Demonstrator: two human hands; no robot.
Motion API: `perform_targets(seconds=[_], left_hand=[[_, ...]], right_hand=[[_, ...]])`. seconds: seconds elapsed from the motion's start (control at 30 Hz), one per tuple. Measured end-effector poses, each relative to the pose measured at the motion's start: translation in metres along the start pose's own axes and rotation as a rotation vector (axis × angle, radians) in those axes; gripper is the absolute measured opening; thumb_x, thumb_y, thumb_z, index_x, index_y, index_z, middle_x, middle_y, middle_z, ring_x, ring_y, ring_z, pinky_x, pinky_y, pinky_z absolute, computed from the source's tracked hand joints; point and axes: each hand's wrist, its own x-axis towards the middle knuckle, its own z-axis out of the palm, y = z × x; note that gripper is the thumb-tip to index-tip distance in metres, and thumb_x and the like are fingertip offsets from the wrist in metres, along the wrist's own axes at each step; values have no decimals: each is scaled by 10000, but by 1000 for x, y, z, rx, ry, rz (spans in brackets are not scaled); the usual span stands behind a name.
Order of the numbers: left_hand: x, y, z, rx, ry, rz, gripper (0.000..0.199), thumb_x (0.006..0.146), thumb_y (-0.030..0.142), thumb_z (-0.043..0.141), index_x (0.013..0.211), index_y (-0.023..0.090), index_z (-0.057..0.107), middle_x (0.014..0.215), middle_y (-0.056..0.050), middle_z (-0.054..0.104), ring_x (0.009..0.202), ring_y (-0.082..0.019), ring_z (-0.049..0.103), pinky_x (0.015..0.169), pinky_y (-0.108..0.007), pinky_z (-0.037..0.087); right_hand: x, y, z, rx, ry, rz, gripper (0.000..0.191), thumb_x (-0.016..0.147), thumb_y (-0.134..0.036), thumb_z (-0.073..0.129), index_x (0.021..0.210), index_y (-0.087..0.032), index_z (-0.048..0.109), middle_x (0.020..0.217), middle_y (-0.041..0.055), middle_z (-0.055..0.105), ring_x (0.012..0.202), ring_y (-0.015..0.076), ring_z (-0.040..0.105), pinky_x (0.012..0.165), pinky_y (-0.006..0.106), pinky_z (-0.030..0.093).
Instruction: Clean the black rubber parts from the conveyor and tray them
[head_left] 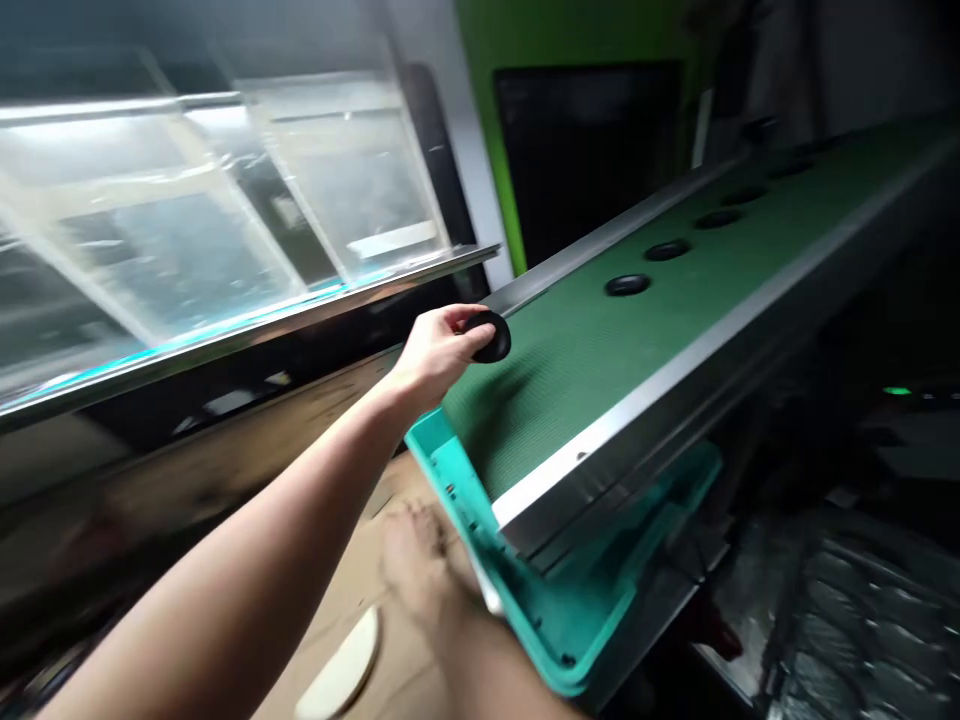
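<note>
My left hand (442,350) pinches a black disc (491,337) between thumb and fingers. It is above the near left corner of the green conveyor belt (577,345), and the disc's shadow seems to fall on the belt. Further along lie several similar black rings, the nearest one (628,285) beyond my hand. Lower down, my right hand (412,550) is blurred over a brown cardboard surface (337,590), left of a teal plastic bin (540,640). Its fingers are smeared, so whether it holds anything is unclear.
The teal bin sits under the belt's near end, inside the metal conveyor rail (637,410). A machine with clear window panels (352,180) stands at the left, its metal ledge close to my left hand. A pale half-round piece (341,665) lies on the cardboard. Clear plastic packaging (862,620) is at lower right.
</note>
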Motion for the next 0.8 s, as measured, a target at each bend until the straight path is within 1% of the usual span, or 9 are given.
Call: perform_targets(seconds=[0.07,0.13,0.2,0.3,0.37,0.4,0.47,0.63,0.8], left_hand=[[-54,-14,-60,-319,94,-139,219,759,226,744,946,124,695,902,-65,679,797,-161,648,775,-312,550],[-119,-38,-118,-539,304,-269,137,794,182,702,916,128,676,923,-64,690,789,-154,661,771,-325,575],[-187,-69,-166,-650,548,-403,107,843,138,620,936,108,662,1008,-107,700,843,-185,690,764,-342,599],[-270,-114,-206,-715,769,-504,179,874,45,523,1009,77,636,1162,-177,668,937,-192,700,712,-243,599],[-304,-138,-212,-769,862,-523,220,869,7,505,1044,88,611,1166,-186,665,944,-194,703,696,-227,593],[-315,-147,-211,-805,892,-523,245,865,1,506,1066,104,599,1162,-178,667,939,-201,705,697,-245,595],[-325,-159,-203,-913,902,-510,269,877,42,519,1117,145,583,1149,-153,670,931,-225,705,706,-310,599],[-321,-164,-173,-1228,772,-492,237,964,291,468,1106,174,617,1030,-112,688,917,-233,692,787,-407,583],[-318,-166,-163,-1361,723,-592,259,946,211,458,1100,111,642,1117,-154,683,1059,-249,666,979,-408,523]], right_hand=[[-1,-4,-3,-36,-44,16,209,870,-75,508,959,-99,696,983,161,653,990,296,592,871,430,450],[-3,-11,-8,-61,-8,-2,294,925,-178,487,1168,-107,635,1159,193,598,1127,323,517,950,482,397],[-9,-21,-16,-67,-12,-119,333,919,-332,548,1191,-161,632,1231,168,567,1173,323,474,977,470,374],[-26,-36,-27,-15,-448,-463,467,714,-468,765,1140,-294,681,1148,62,624,1077,285,535,924,394,411],[-36,-42,-27,-59,-680,-560,543,574,-359,851,1096,-319,710,1064,38,652,1006,275,571,862,356,432],[-39,-45,-25,-79,-703,-554,531,564,-306,847,1080,-309,720,1036,41,658,986,274,581,838,345,438],[-40,-48,-17,-22,-586,-491,463,674,-313,782,1130,-298,703,1019,50,659,966,261,597,819,332,445],[-38,-64,17,335,-16,-234,393,941,-452,522,1289,-280,584,1118,60,620,995,201,600,861,295,462],[-58,-84,55,152,75,-250,350,935,-353,548,1266,-261,614,1046,87,579,961,228,568,825,322,476]])
